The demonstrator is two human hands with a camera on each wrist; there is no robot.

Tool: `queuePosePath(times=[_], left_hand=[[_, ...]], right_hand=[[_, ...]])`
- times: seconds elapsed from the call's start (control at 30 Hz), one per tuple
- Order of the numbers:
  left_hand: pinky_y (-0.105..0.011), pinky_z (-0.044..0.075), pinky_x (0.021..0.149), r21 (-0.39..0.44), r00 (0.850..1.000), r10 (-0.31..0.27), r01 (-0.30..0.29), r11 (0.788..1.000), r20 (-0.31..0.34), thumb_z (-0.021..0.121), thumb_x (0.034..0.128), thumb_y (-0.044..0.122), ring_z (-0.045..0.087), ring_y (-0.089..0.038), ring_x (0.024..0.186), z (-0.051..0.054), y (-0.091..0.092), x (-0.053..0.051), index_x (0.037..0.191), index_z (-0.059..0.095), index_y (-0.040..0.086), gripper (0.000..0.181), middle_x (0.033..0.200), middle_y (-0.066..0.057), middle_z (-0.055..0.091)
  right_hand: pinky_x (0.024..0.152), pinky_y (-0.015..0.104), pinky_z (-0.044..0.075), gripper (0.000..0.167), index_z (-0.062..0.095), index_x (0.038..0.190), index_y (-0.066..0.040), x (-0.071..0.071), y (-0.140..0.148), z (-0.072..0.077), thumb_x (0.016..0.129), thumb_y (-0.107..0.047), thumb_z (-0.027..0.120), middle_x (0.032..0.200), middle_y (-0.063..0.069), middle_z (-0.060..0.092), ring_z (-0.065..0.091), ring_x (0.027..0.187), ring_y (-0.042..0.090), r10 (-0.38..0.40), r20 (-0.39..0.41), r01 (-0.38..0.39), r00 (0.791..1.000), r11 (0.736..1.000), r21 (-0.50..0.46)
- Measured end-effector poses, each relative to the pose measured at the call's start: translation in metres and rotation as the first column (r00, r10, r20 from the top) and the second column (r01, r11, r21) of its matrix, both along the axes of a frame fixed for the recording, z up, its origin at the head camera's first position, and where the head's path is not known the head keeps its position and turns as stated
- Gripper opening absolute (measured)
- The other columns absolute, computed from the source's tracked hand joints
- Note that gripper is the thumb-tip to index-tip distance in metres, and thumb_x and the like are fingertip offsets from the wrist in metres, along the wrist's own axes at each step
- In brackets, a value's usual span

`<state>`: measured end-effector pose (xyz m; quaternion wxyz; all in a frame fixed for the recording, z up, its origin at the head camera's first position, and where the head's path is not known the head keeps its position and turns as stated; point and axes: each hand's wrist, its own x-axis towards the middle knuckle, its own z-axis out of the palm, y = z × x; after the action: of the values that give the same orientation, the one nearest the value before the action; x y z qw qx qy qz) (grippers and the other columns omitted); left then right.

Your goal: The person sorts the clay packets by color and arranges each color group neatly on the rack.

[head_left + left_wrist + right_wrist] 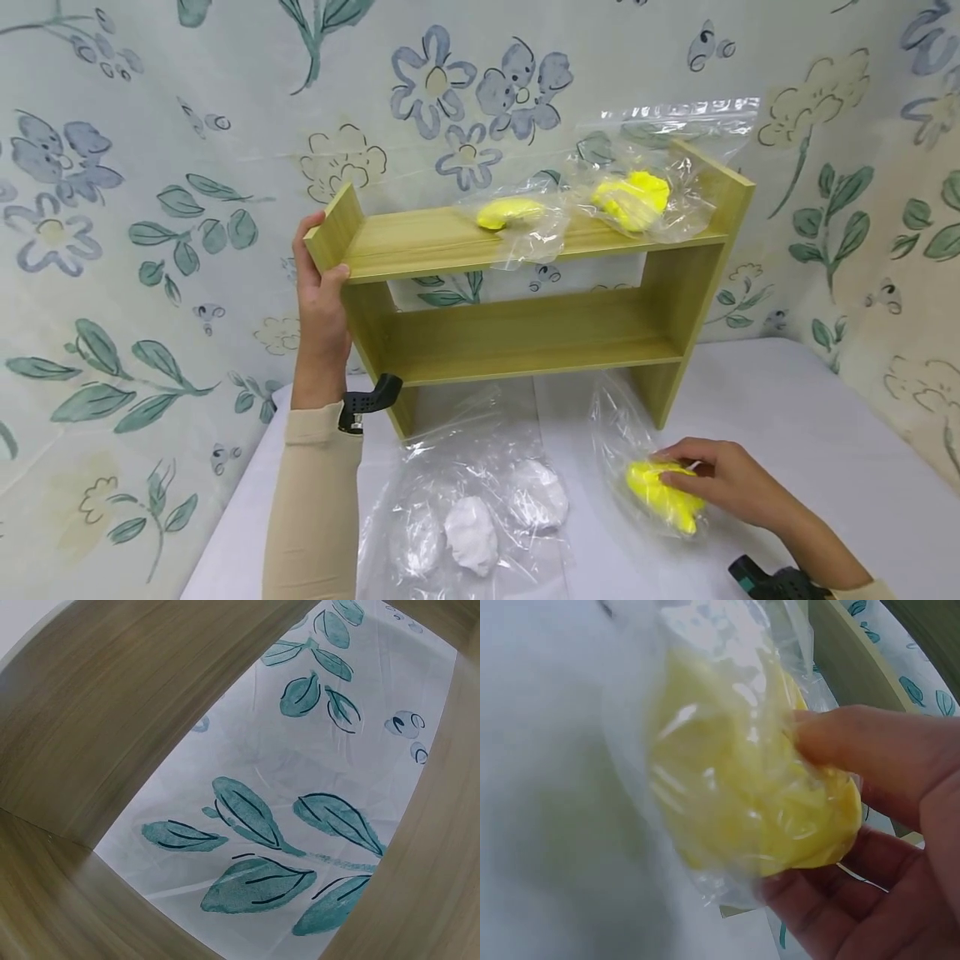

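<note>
My left hand (321,312) grips the upper left side panel of a small wooden shelf (517,333), thumb on the front and fingers behind. Only the shelf's boards (135,705) and the cloth behind them show in the left wrist view; that hand is hidden there. At the lower right, my right hand (731,483) holds a clear plastic bag with a soft yellow lump (660,493) inside. In the right wrist view, thumb and fingers pinch the bagged yellow lump (735,780) from one side. It is close to the shelf's right leg.
Two more bagged yellow lumps, a smaller one (510,212) and a larger one (633,200), lie on the shelf's top board. A large clear bag (525,554) with several white lumps lies on the white table (795,417). Flower-patterned cloth (187,333) hangs behind.
</note>
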<state>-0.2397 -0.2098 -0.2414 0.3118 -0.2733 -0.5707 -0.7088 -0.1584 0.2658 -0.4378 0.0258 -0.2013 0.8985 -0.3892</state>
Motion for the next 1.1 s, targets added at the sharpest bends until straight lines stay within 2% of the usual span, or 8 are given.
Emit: queuePosePath(times=[0.27, 0.47, 0.77, 1.1], left_hand=[[-0.036, 0.026, 0.098, -0.020, 1.000, 0.007, -0.007, 1.000, 0.008, 0.033, 0.0840, -0.006, 0.031, -0.026, 0.127, -0.001, 0.000, 0.002, 0.140, 0.037, 0.023, 0.063, 0.144, -0.006, 0.034], [-0.035, 0.026, 0.097, -0.016, 1.000, 0.009, -0.009, 1.000, 0.010, 0.033, 0.0839, -0.006, 0.031, -0.027, 0.126, -0.001, 0.000, 0.002, 0.140, 0.037, 0.023, 0.063, 0.144, -0.006, 0.034], [-0.034, 0.028, 0.094, -0.002, 1.000, -0.022, 0.022, 1.000, -0.006, 0.035, 0.0837, -0.006, 0.032, -0.028, 0.123, 0.000, 0.001, -0.002, 0.139, 0.039, 0.023, 0.063, 0.142, -0.009, 0.034], [-0.032, 0.029, 0.091, 0.023, 1.000, -0.027, 0.027, 0.999, -0.006, 0.034, 0.0827, -0.006, 0.033, -0.028, 0.120, 0.000, 0.002, -0.003, 0.138, 0.039, 0.023, 0.063, 0.139, -0.009, 0.034]], right_hand=[[0.065, 0.024, 0.052, 0.021, 0.073, 0.103, -0.017, 0.007, -0.005, 0.010, 0.084, -0.027, 0.074, 0.096, -0.006, 0.069, 0.057, 0.075, 0.006, -0.068, -0.112, 0.064, 0.991, 0.997, -0.040], [0.065, 0.024, 0.052, 0.017, 0.074, 0.100, -0.019, 0.012, -0.009, 0.015, 0.084, -0.023, 0.074, 0.095, -0.007, 0.068, 0.057, 0.074, 0.008, -0.085, -0.169, 0.072, 0.982, 0.994, -0.080], [0.070, 0.019, 0.052, 0.016, 0.075, 0.096, -0.019, 0.018, -0.016, 0.022, 0.081, -0.015, 0.076, 0.095, -0.006, 0.069, 0.061, 0.079, 0.005, -0.136, -0.299, 0.106, 0.945, 0.988, -0.113], [0.071, 0.015, 0.050, 0.023, 0.075, 0.100, -0.016, 0.019, -0.029, 0.029, 0.078, -0.008, 0.078, 0.094, -0.006, 0.069, 0.062, 0.082, 0.005, -0.122, -0.375, 0.057, 0.919, 0.982, -0.181]])
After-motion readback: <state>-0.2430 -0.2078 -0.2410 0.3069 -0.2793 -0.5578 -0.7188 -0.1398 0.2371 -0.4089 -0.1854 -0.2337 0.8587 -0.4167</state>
